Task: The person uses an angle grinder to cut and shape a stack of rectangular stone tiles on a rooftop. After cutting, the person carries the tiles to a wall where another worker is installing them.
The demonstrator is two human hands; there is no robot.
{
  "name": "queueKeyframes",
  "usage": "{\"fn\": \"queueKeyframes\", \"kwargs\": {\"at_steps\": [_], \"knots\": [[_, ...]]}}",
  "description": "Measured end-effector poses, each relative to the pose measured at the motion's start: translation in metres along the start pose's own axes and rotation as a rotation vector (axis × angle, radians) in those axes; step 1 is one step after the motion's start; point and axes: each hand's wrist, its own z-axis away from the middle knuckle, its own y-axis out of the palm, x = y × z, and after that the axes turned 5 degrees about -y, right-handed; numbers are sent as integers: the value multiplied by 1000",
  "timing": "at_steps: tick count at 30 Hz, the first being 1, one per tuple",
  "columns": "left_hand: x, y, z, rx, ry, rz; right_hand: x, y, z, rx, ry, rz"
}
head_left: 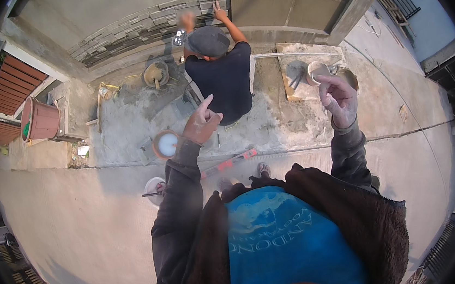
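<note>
Both my hands are raised in mid-air, dusted with pale powder. My left hand (202,122) is behind the back of a crouching co-worker (219,82), with its index finger stretched out and nothing visible in it. Off to the right, my right hand (339,101) has its index finger and thumb apart in a curve, the other fingers bent, and likewise holds nothing I can see. In the view it overlaps the edge of a pale bucket (316,71). The co-worker, in a dark shirt and grey cap, reaches with both hands to a wall strip of grey stacked-stone cladding (155,22).
A red spirit level (228,163) lies on the concrete before my feet. Left of it are a tub of whitish liquid (167,144) and a white bucket (155,191). A mortar bucket (156,74) stands near the wall. A large reddish pot (40,119) is farther left.
</note>
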Motion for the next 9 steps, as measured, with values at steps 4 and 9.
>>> {"fn": "queueKeyframes", "kwargs": {"at_steps": [4,9], "knots": [[-83,-13,-79,-16,74,169,155,-42,-29,387,-857,-399],[-39,-149,-11,-433,-216,18,230,75,-8,689,-1170,-941]]}}
